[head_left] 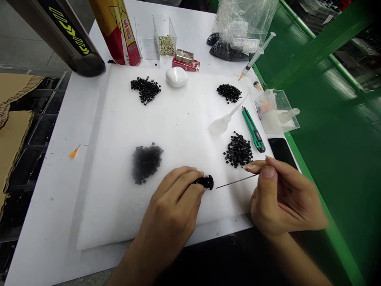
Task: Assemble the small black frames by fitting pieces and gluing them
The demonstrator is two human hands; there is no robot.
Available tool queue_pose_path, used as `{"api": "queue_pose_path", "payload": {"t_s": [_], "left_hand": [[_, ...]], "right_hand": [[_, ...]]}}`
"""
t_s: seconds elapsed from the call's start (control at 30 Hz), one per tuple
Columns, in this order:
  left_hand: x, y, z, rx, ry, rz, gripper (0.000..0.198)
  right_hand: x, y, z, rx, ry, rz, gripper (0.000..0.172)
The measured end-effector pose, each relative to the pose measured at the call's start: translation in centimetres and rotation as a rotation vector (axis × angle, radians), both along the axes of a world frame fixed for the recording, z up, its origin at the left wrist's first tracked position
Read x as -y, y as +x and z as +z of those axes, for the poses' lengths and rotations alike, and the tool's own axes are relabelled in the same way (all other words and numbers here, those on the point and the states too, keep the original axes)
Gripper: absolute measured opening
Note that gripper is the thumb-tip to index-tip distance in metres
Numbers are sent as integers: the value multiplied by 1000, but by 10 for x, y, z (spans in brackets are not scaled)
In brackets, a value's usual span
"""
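Observation:
My left hand is closed around a small black cylindrical part, whose right end sticks out past the fingertips. Between thumb and fingers, my right hand pinches a thin metal needle. The needle's tip points left and stops just short of the black part. Above the right hand lies a pile of small black square pieces. Another pile of black squares, partly blurred, is left of my left hand. Both hands are over a white foam sheet.
Farther back are two piles of tiny black pieces, a white lump and a dropper bulb. At right lie a green cutter, a syringe, a clear box and a phone. A bottle stands back left.

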State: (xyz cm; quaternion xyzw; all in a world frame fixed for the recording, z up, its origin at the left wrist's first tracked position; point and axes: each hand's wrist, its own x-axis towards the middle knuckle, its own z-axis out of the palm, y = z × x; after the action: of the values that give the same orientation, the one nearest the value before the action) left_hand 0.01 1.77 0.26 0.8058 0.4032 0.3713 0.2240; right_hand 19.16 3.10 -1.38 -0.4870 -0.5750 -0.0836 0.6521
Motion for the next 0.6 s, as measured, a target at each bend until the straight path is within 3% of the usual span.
{"api": "queue_pose_path", "payload": {"t_s": [0.33,0.6], "left_hand": [[0,3,3,-5,-19,-33,16],[0,2,3,-18,16,-28,13]], "right_hand": [[10,-2,3,17,-148,82,42],[7,-4,3,33,-116,72,44]]}}
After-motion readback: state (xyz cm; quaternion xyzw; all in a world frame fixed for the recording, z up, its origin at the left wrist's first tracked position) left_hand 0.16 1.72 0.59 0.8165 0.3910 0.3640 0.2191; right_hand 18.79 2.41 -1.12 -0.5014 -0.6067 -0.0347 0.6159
